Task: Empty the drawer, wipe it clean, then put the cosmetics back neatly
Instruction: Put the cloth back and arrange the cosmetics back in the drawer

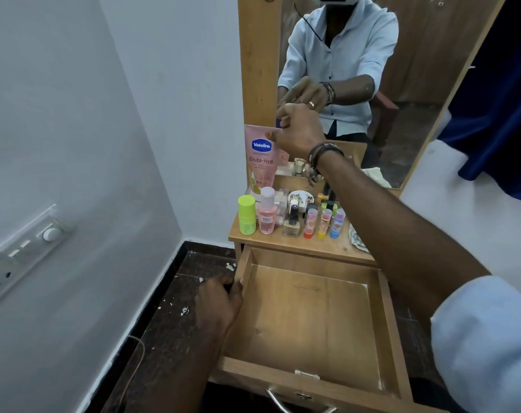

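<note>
Head view: drawer was pulled out and empty, bare wood floor showing. Left hand gripped the drawer's left side wall, fingers curled over the rim. Right hand was reached far, up at the mirror, fingers curled on a small dark item at the top of the Vaseline tube; too hidden to name it or to tell if the hand also touched the tube. The tube stood upright against the mirror frame, long axis vertical, just below-left of that hand. Other cosmetics sat in rows on the dresser top, far of the drawer: green stick, pink bottle, nail polish, three lip balms. Judgement: emptying looked done, wipe next. Right hand was nearer the cosmetics; left was nearer the drawer.
</note>
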The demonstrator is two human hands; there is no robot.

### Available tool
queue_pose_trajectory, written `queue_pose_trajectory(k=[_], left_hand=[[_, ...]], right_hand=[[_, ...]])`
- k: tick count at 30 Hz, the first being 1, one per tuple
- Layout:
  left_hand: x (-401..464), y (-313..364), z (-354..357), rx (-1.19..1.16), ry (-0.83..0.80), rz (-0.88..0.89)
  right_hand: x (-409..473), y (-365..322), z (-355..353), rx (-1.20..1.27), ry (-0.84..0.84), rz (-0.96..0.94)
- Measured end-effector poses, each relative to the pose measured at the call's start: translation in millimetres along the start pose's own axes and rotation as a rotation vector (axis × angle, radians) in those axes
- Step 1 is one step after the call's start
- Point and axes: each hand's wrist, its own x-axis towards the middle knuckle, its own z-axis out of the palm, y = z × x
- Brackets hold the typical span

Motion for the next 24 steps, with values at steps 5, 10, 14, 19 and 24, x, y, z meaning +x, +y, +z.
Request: queue_pose_trajectory(k=[5,10,14,19,24], left_hand=[[0,0,0,-0.004,-0.006,-0.004],[-1,2,-2,-0.009,-0.026,-0.020],[-2,2,-2,-0.011,-0.033,-0.026],[-2,2,-2,-0.002,-0.023,-0.021],[-1,2,0,-0.004,0.013,-0.014]], right_hand=[[13,4,18,-0.087,-0.073,0.035],[7,14,27,-0.049,0.012,0.064],[5,14,27,0.046,0.093,0.076],[5,0,2,0.146,0.223,0.005],[-25,-17,-52,0.393,0.371,-0.083]])
